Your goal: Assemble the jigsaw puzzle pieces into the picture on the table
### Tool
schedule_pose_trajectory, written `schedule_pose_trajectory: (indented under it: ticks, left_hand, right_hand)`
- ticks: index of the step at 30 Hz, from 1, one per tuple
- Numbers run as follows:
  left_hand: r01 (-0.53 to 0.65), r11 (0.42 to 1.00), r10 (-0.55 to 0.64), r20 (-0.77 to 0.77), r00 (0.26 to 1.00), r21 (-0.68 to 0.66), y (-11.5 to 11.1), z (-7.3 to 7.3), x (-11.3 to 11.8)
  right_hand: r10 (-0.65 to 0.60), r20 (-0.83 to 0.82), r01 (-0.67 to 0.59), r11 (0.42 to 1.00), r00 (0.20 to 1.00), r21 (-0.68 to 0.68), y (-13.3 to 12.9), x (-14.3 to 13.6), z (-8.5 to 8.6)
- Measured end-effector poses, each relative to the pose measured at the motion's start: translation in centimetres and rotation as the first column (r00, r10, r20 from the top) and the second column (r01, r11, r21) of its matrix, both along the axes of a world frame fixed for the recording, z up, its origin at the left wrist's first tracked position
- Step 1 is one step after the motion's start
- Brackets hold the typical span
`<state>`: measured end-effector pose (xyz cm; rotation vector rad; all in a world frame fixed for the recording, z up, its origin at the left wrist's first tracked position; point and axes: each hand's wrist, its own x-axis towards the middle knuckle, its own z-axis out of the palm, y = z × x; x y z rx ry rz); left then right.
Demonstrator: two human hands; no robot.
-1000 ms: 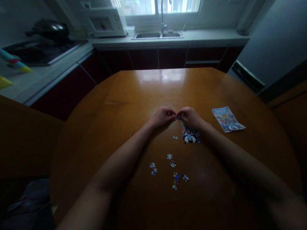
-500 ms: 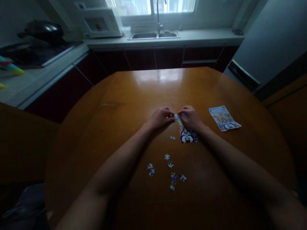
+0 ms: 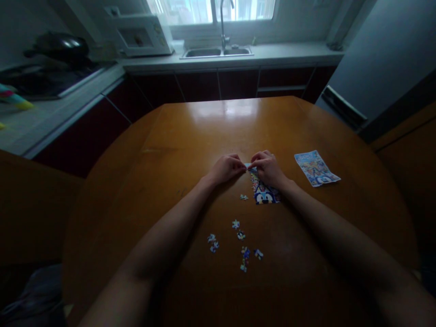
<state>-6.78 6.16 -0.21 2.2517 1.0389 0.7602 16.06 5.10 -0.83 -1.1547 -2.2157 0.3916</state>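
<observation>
A partly assembled jigsaw puzzle (image 3: pixel 265 197) lies on the wooden table, a blue cartoon dog face showing along its near edge. At its upper left corner, my left hand (image 3: pixel 229 168) is closed, thumb and fingertips pinched on a small puzzle piece mostly hidden by the fingers. My right hand (image 3: pixel 267 169) rests over the puzzle with its index finger stretched toward the left fingertips, covering part of the picture. Just left of the puzzle lies a loose piece (image 3: pixel 244 197). Nearer to me are several more loose pieces (image 3: pixel 245 252), some touching each other.
A creased picture sheet (image 3: pixel 316 169) with similar artwork lies to the right on the table (image 3: pixel 218 131). Beyond the table stand a counter with a sink (image 3: pixel 204 53), a microwave (image 3: pixel 143 36) and, at left, a stove with a black pan (image 3: pixel 63 45). A fridge (image 3: pixel 378 59) stands at right.
My left thumb and fingers have closed together at the puzzle's upper left corner. My right index finger has stretched out leftward to meet them. The view has shifted slightly.
</observation>
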Motion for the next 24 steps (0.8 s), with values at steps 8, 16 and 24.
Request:
schedule_pose_trajectory:
  ticks: [8, 16, 24]
  left_hand:
    - [-0.030, 0.996, 0.027, 0.037, 0.999, 0.085, 0.26, -0.47, -0.31]
    - [-0.018, 0.990, 0.037, -0.127, 0.991, 0.143, -0.06, -0.15, -0.40]
    - [-0.010, 0.985, 0.028, -0.099, 0.995, 0.171, 0.04, -0.29, -0.60]
  right_hand:
    - [-0.054, -0.083, 0.060, 0.996, 0.995, 0.070, 0.40, 0.38, -0.45]
    - [-0.003, 0.014, 0.001, 0.995, 1.000, 0.105, 0.43, 0.40, -0.82]
    - [0.021, -0.022, -0.019, 0.993, 1.000, 0.118, 0.57, 0.66, -0.82]
